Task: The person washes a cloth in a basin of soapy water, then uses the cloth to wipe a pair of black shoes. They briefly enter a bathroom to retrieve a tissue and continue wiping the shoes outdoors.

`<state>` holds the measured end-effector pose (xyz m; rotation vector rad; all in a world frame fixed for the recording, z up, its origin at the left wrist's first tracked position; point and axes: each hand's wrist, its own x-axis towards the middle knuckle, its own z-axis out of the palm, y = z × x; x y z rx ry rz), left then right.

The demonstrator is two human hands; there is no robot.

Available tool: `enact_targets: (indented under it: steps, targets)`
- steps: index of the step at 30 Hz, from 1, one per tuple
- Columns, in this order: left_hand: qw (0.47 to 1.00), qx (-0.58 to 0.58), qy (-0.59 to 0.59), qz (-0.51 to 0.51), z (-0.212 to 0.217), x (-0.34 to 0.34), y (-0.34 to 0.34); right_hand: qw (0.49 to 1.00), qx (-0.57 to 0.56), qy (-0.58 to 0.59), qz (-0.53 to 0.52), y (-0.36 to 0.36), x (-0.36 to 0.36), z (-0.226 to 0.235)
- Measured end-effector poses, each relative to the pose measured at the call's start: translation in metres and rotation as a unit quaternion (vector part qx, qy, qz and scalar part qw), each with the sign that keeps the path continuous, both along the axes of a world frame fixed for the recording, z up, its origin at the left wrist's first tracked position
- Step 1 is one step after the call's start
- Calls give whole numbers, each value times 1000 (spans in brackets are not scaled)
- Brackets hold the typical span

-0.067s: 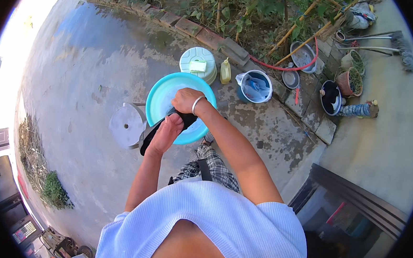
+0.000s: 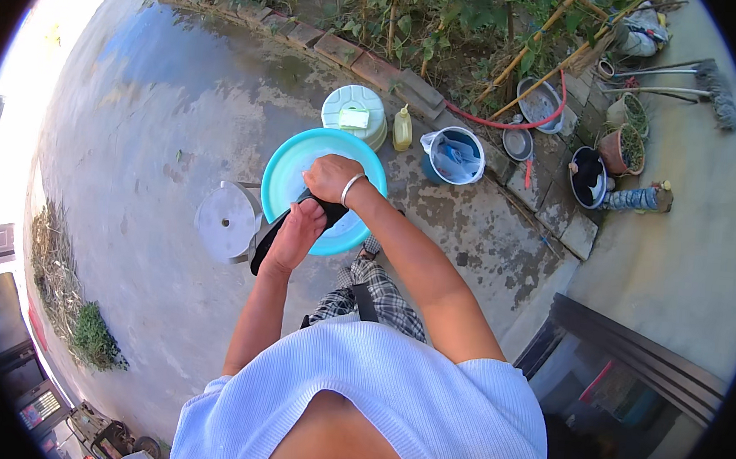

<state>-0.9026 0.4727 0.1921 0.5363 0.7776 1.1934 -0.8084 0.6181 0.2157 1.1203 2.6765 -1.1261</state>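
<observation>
- A white ribbed short-sleeved top (image 2: 390,402) is worn, filling the lower middle of the frame.
- Both forearms are left bare below the short sleeves.
- A thin silver bangle (image 2: 349,189) is worn at the right wrist.
- Plaid trousers (image 2: 376,294) in dark and light checks are seen mid-frame.

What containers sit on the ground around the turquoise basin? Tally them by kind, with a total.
Turquoise basin under the hands, left hand and right hand, which grip a dark cloth: 1
Lidded bucket: 1
Yellow bottle: 1
Blue bucket: 1
Metal bowls: 2
Plant pots: 2
Total: 8
</observation>
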Motion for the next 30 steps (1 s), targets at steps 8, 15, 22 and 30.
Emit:
enact_targets:
  steps: [8, 15, 22, 30]
  targets:
    - [967, 47, -235, 81, 57, -6, -39, 907, 355, 224, 19, -89, 31, 35]
    - [941, 45, -318, 105, 68, 4, -70, 906, 370, 201, 40, -150, 74, 49]
    - [935, 55, -324, 132, 95, 52, -57, 920, 366, 135, 24, -166, 169, 31]
    - [946, 42, -320, 11, 92, 223, -13, 891, 316, 263, -189, -150, 324, 50]
